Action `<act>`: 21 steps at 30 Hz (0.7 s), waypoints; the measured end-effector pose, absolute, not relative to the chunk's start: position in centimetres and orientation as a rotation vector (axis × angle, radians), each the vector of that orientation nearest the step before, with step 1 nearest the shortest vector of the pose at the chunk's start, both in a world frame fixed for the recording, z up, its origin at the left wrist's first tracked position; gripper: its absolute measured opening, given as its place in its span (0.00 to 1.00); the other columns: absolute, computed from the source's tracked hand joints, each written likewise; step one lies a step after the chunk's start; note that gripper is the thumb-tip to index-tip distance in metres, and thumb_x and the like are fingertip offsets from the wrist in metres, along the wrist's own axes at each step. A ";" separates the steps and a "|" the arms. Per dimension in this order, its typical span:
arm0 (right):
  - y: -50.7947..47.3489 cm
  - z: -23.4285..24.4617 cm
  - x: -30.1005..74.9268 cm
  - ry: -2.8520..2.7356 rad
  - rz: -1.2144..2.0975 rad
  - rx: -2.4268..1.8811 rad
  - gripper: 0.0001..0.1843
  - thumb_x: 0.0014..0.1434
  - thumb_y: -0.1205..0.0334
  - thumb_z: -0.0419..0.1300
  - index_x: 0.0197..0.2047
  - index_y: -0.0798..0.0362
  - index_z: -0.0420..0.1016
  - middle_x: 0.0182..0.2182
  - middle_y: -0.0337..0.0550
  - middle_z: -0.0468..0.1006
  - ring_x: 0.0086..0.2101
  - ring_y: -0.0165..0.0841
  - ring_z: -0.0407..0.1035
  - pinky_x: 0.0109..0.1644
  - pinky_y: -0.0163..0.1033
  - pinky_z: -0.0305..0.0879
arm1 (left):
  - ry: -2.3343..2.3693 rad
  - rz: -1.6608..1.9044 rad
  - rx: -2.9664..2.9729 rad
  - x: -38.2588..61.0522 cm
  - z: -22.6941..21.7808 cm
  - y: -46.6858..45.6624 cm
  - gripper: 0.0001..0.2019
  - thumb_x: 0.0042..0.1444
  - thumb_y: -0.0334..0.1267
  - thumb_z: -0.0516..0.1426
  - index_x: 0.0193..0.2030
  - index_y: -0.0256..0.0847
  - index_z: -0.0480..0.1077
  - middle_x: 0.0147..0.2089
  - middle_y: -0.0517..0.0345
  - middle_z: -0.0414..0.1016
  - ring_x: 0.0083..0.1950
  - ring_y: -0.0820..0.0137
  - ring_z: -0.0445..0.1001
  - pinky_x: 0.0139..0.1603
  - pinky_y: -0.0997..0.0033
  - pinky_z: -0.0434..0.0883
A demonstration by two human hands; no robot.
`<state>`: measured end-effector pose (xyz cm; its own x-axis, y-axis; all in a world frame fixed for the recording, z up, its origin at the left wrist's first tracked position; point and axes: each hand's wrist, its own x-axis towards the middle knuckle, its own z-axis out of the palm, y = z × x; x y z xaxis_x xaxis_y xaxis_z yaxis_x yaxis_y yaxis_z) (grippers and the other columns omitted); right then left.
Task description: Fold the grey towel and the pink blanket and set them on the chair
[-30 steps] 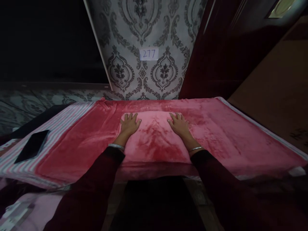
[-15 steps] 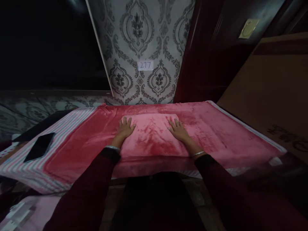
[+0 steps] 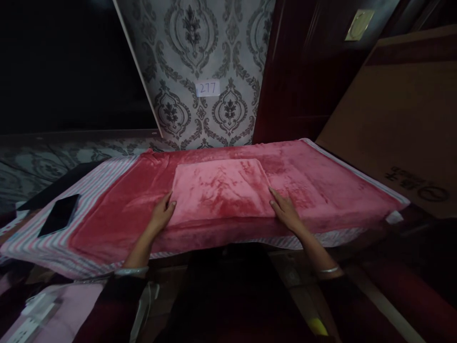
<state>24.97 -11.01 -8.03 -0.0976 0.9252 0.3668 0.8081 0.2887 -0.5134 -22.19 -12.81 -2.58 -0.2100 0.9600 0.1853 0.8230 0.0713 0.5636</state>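
Observation:
A folded pink plush cloth (image 3: 219,190) lies flat, roughly rectangular, with darker red rubbed patches in its pile. Beneath it spreads a larger red-pink plush blanket (image 3: 114,214) draped over a raised surface. My left hand (image 3: 162,214) is at the folded cloth's left edge, thumb and forefinger apart, the other fingers mostly hidden. At the opposite edge is my right hand (image 3: 286,211), thumb and forefinger likewise apart and touching the cloth's side. Neither hand visibly lifts the cloth.
A black phone (image 3: 60,215) rests on striped fabric (image 3: 89,190) at the left. A dark screen (image 3: 71,66) hangs behind it. The patterned wall bears a paper label (image 3: 207,88) reading 277. On the right leans a large cardboard box (image 3: 392,119).
Both hands have come off the folded cloth's top, drawn back toward me and out to its side edges. The camera view has shifted slightly.

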 end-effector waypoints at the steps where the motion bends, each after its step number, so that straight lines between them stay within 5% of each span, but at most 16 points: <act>1: -11.5 -8.1 25.0 -1.906 0.243 -1.540 0.34 0.70 0.50 0.45 0.74 0.52 0.65 0.65 0.50 0.74 0.65 0.48 0.66 0.72 0.61 0.56 | 2.092 0.882 1.737 -22.4 -2.8 -13.2 0.32 0.62 0.48 0.53 0.70 0.34 0.67 0.59 0.43 0.80 0.60 0.53 0.78 0.63 0.51 0.74; 4: -12.7 -8.0 25.3 -1.846 0.316 -1.515 0.35 0.70 0.46 0.46 0.74 0.51 0.63 0.67 0.51 0.71 0.67 0.47 0.64 0.74 0.61 0.53 | 2.013 0.992 1.593 -22.5 -2.9 -14.3 0.36 0.60 0.51 0.54 0.72 0.33 0.65 0.60 0.43 0.80 0.59 0.53 0.79 0.64 0.51 0.74; 9: -14.5 -7.9 25.7 -1.841 0.494 -1.374 0.40 0.65 0.42 0.56 0.75 0.49 0.60 0.71 0.51 0.66 0.70 0.46 0.59 0.73 0.57 0.56 | 1.802 1.185 1.606 -22.7 -2.7 -16.3 0.35 0.61 0.52 0.54 0.74 0.42 0.63 0.72 0.50 0.68 0.72 0.58 0.69 0.73 0.55 0.65; 15: -15.3 -8.5 25.6 -1.830 0.470 -1.348 0.39 0.55 0.59 0.58 0.71 0.51 0.65 0.67 0.52 0.70 0.63 0.47 0.68 0.67 0.57 0.64 | 1.668 1.089 1.694 -24.1 -3.2 -17.9 0.32 0.51 0.44 0.53 0.63 0.45 0.76 0.68 0.56 0.74 0.72 0.58 0.68 0.75 0.52 0.62; 21: -15.1 -9.1 24.8 -1.765 0.386 -1.361 0.42 0.48 0.65 0.54 0.69 0.50 0.68 0.65 0.49 0.73 0.65 0.45 0.66 0.70 0.57 0.61 | 1.601 1.025 1.965 -23.9 -4.1 -18.5 0.40 0.44 0.38 0.54 0.69 0.41 0.68 0.73 0.50 0.68 0.74 0.57 0.65 0.77 0.50 0.58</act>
<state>24.76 -15.11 -9.07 -0.0445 0.9001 0.4333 0.6373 0.3596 -0.6816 -23.91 -18.50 -4.11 0.0723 0.9558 0.2851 0.6589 -0.2604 0.7057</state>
